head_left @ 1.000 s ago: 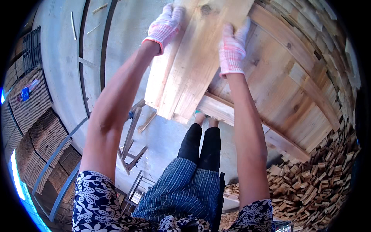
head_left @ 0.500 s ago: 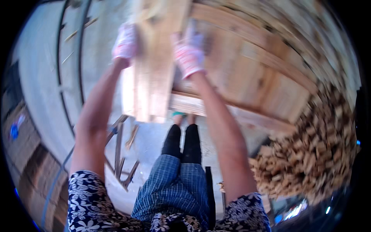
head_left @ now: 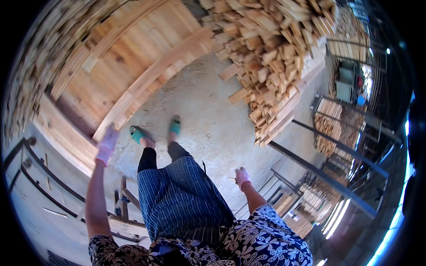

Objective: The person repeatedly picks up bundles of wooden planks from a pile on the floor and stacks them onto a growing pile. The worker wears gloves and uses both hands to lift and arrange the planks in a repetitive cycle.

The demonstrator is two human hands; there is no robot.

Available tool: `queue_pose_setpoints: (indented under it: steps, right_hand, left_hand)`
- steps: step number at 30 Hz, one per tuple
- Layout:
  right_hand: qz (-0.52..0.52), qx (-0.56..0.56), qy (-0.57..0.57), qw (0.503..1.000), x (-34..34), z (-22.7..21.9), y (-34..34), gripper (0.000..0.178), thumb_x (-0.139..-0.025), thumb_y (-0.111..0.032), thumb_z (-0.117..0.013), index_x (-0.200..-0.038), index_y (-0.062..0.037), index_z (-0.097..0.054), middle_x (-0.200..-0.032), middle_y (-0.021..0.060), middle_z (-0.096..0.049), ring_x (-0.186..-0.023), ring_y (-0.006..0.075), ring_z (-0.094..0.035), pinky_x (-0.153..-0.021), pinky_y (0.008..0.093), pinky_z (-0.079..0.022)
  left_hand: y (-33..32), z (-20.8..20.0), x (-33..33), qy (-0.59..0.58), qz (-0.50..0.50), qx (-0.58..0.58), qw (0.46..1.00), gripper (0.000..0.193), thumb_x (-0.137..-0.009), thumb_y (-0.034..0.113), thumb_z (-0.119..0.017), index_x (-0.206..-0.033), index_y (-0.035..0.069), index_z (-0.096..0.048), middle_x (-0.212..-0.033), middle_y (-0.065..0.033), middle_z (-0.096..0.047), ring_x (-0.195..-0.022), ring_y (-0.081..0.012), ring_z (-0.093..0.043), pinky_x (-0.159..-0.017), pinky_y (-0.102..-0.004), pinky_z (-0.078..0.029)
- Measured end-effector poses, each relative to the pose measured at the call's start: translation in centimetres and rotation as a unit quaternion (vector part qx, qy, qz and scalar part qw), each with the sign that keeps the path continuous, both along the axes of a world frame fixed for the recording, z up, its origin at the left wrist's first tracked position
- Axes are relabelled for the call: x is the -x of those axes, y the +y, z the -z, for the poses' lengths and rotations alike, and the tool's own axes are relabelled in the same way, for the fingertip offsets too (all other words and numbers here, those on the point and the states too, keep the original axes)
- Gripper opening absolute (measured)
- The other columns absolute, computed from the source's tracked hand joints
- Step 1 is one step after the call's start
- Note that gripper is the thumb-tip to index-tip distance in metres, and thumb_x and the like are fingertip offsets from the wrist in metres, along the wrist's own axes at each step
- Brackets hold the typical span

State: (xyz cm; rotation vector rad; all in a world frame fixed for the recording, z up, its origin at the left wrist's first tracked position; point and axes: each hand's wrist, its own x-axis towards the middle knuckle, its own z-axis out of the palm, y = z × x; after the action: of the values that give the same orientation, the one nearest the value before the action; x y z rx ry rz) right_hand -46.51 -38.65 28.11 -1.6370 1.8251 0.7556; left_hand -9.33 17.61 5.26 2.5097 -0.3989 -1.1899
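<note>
My left hand (head_left: 108, 144), in a white and pink work glove, is at the near corner of a stack of wooden boards (head_left: 128, 57). Its fingers look stretched out and hold nothing that I can see, though the hand is a little blurred; whether it touches the wood I cannot tell. My right hand (head_left: 242, 176), in a similar glove, hangs low on the right over the concrete floor, away from the boards. Its fingers are curled, and a small thin thing sticks out beside them, too small to name.
A large heap of short wood offcuts (head_left: 266, 48) lies ahead to the right. Dark metal bars (head_left: 324, 177) stick out beyond it. Curved metal rails (head_left: 49, 177) run at the lower left, near a small wooden stand (head_left: 125, 199). More stacked wood (head_left: 328, 124) stands far right.
My view and body have turned to the right. Both hands were at pale planks; now they are far apart, the right one down at my side and the left by the board stack.
</note>
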Motion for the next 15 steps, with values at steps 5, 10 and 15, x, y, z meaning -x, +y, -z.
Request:
queue_pose_setpoints:
  steps: [5,10,15]
  right_hand:
    - [0.080,-0.107,-0.009,0.991,6.6,-3.9,-2.5,0.060,-0.097,-0.032,-0.056,-0.151,-0.0079,-0.044,-0.087,0.0077,-0.061,-0.068,0.0169,-0.060,-0.058,0.0352,-0.053]
    - [0.042,-0.151,-0.096,0.983,8.2,4.3,-10.8,0.060,-0.101,-0.035,-0.060,-0.152,-0.0081,-0.043,-0.084,0.0067,-0.061,-0.068,0.0153,-0.059,-0.060,0.0326,-0.053]
    - [0.141,0.066,-0.264,0.952,2.1,9.4,-28.2,0.061,-0.100,-0.038,-0.056,-0.151,-0.0065,-0.042,-0.082,0.0081,-0.060,-0.069,0.0158,-0.059,-0.061,0.0338,-0.051]
  left_hand:
    - [-13.5,-6.3,9.8,0.297,-0.254,0.092,0.916,0.058,-0.102,0.029,-0.059,-0.153,0.007,-0.043,-0.138,-0.0153,-0.060,-0.128,-0.0224,-0.055,-0.104,-0.0317,-0.044]
    - [-25.9,-12.5,15.1,0.286,-0.206,0.068,0.933,0.057,-0.102,0.034,-0.059,-0.152,0.009,-0.045,-0.144,-0.0143,-0.058,-0.134,-0.0259,-0.053,-0.112,-0.0334,-0.039]
    - [-47.5,-12.8,21.8,0.396,-0.201,0.165,0.881,0.060,-0.102,0.041,-0.058,-0.152,0.009,-0.046,-0.155,-0.0103,-0.046,-0.130,-0.0239,-0.053,-0.110,-0.0340,-0.042]
